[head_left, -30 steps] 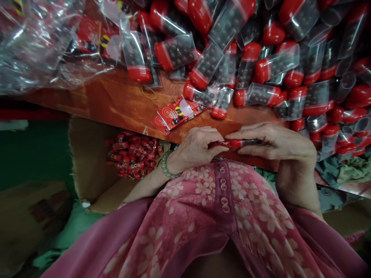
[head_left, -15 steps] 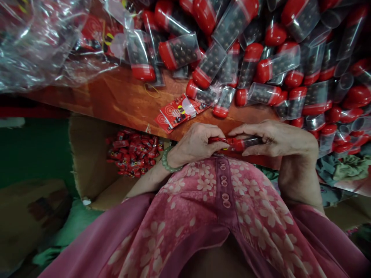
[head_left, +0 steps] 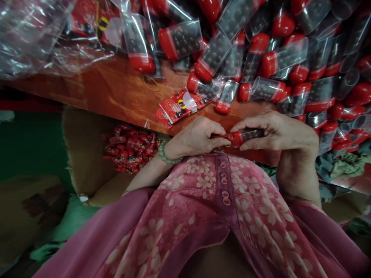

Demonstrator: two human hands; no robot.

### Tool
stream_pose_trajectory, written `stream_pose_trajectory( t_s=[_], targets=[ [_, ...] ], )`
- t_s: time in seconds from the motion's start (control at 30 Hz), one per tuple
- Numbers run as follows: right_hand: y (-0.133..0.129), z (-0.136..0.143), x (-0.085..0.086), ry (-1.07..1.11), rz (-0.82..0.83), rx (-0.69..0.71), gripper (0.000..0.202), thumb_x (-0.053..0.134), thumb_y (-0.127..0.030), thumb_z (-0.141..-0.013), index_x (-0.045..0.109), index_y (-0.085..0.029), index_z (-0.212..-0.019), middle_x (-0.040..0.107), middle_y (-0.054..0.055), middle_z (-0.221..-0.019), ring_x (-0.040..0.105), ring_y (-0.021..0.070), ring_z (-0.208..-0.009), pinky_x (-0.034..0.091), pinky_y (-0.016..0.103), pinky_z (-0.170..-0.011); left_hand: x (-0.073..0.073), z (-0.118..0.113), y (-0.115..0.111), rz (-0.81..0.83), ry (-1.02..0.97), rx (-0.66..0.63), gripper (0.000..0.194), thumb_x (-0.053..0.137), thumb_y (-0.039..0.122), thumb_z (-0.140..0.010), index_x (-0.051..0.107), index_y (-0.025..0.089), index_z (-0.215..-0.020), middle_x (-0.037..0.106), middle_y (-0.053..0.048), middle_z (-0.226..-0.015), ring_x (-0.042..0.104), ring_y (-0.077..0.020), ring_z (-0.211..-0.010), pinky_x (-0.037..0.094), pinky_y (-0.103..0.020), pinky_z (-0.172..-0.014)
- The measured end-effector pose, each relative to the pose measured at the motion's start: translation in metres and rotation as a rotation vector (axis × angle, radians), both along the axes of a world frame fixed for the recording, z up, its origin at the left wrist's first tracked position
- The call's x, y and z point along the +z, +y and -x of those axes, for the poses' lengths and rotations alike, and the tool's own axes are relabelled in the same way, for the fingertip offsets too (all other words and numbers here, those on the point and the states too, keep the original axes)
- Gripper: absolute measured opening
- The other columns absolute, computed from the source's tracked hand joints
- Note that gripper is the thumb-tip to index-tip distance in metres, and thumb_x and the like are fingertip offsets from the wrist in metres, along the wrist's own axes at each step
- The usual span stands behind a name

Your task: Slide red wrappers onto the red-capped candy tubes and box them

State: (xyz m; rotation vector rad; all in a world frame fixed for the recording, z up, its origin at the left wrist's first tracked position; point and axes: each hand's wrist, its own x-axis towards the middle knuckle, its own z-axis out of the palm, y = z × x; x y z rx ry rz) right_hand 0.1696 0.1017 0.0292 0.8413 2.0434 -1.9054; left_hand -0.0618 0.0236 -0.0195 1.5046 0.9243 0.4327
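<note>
Left hand (head_left: 197,137): thumb and forefinger closed in a narrow pinch on a red piece (head_left: 220,136). Right hand (head_left: 279,131): fingers and thumb curved along the sides of a slim tube (head_left: 252,134), its red end turned to the left hand. Tube lies level between the two hands, over the table's near edge, just in front of the body. Step in hand, as I judge it: fitting or working the red piece at the tube's red end. Fingers mask the join; cannot tell whether piece and tube are joined there. Next move seems to call for a steady right grip, the left pinch kept in line with the tube.

Outward: glossy red printed cards (head_left: 177,108), flat and overlapping, on the smooth reddish-brown table (head_left: 95,90). Beyond, a heap of tubes (head_left: 214,54), clear hard plastic, rounded red caps, dark round beads inside. Far left, crinkled clear film (head_left: 26,38). Below, a rough-edged cardboard box (head_left: 77,154) with small shiny red packets (head_left: 131,148)
</note>
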Motion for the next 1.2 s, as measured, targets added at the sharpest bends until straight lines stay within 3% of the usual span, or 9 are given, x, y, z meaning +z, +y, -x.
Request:
stream_pose_trajectory(
  t_s=[0.17, 0.27, 0.37, 0.53, 0.7, 0.77, 0.93, 1.2],
  targets=[
    [-0.007, 0.000, -0.006, 0.011, 0.159, -0.157, 0.042, 0.078, -0.054, -0.083, 0.077, -0.019, -0.107, 0.078, 0.002, -0.093, 0.067, 0.0144, -0.074, 0.051, 0.026, -0.067, 0.004, 0.004, 0.011, 0.062, -0.028, -0.124, 0.037, 0.058, 0.035, -0.093, 0.061, 0.014, -0.063, 0.050, 0.004, -0.056, 0.040, -0.0064, -0.053, 0.028, -0.023, -0.055],
    [-0.012, -0.002, -0.012, -0.016, 0.267, -0.249, 0.042, 0.080, -0.052, -0.081, 0.076, -0.019, -0.105, 0.075, 0.000, -0.083, 0.058, 0.0097, -0.061, 0.046, 0.023, -0.055, 0.006, 0.003, 0.016, 0.065, -0.027, -0.145, 0.040, 0.055, 0.032, -0.094, 0.053, 0.015, -0.058, 0.042, 0.005, -0.054, 0.036, -0.0063, -0.052, 0.027, -0.024, -0.054],
    [-0.017, -0.004, -0.017, -0.014, 0.317, -0.338, 0.041, 0.081, -0.051, -0.081, 0.074, -0.017, -0.102, 0.074, 0.001, -0.082, 0.056, 0.0087, -0.060, 0.044, 0.022, -0.051, 0.006, 0.002, 0.020, 0.121, -0.052, -0.164, 0.041, 0.053, 0.033, -0.095, 0.051, 0.016, -0.058, 0.039, 0.005, -0.055, 0.034, -0.0068, -0.052, 0.027, -0.024, -0.055],
    [-0.024, -0.005, -0.022, 0.017, 0.343, -0.405, 0.041, 0.084, -0.051, -0.078, 0.072, -0.015, -0.094, 0.072, 0.001, -0.077, 0.054, 0.0082, -0.057, 0.040, 0.022, -0.048, 0.005, 0.002, 0.023, 0.253, -0.095, -0.216, 0.044, 0.055, 0.041, -0.095, 0.055, 0.016, -0.059, 0.040, 0.004, -0.056, 0.033, -0.0073, -0.053, 0.027, -0.025, -0.054],
    [-0.033, -0.004, -0.020, 0.017, 0.322, -0.471, 0.041, 0.087, -0.054, -0.072, 0.070, -0.019, -0.086, 0.068, -0.002, -0.069, 0.053, 0.0087, -0.054, 0.038, 0.023, -0.048, 0.005, -0.005, 0.021, 0.222, -0.048, -0.112, 0.029, 0.070, 0.042, -0.083, 0.071, 0.014, -0.077, 0.054, 0.004, -0.062, 0.042, -0.0070, -0.056, 0.030, -0.023, -0.056],
    [-0.036, -0.003, -0.018, 0.023, 0.264, -0.464, 0.040, 0.083, -0.057, -0.075, 0.069, -0.021, -0.084, 0.068, -0.003, -0.069, 0.053, 0.0096, -0.056, 0.039, 0.024, -0.050, 0.003, -0.009, 0.020, 0.215, -0.062, -0.095, 0.028, 0.071, 0.041, -0.080, 0.074, 0.013, -0.083, 0.059, 0.003, -0.065, 0.045, -0.0073, -0.058, 0.031, -0.022, -0.057],
    [-0.047, 0.000, -0.014, 0.018, -0.043, -0.491, 0.042, 0.065, -0.060, -0.092, 0.066, -0.021, -0.076, 0.059, -0.003, -0.066, 0.049, 0.0104, -0.059, 0.039, 0.026, -0.056, 0.002, -0.014, 0.014, 0.272, -0.062, -0.060, 0.032, 0.069, 0.043, -0.080, 0.072, 0.012, -0.075, 0.057, 0.003, -0.061, 0.042, -0.0072, -0.055, 0.031, -0.023, -0.054],
    [-0.071, 0.007, -0.013, 0.005, -0.436, -0.545, 0.050, 0.053, -0.058, -0.100, 0.054, -0.020, -0.068, 0.052, -0.002, -0.062, 0.044, 0.0108, -0.058, 0.035, 0.029, -0.059, 0.005, -0.019, 0.003, 0.331, -0.014, -0.079, 0.031, 0.066, 0.041, -0.081, 0.073, 0.011, -0.079, 0.063, 0.000, -0.069, 0.051, -0.0099, -0.061, 0.039, -0.023, -0.060]
  ],
)
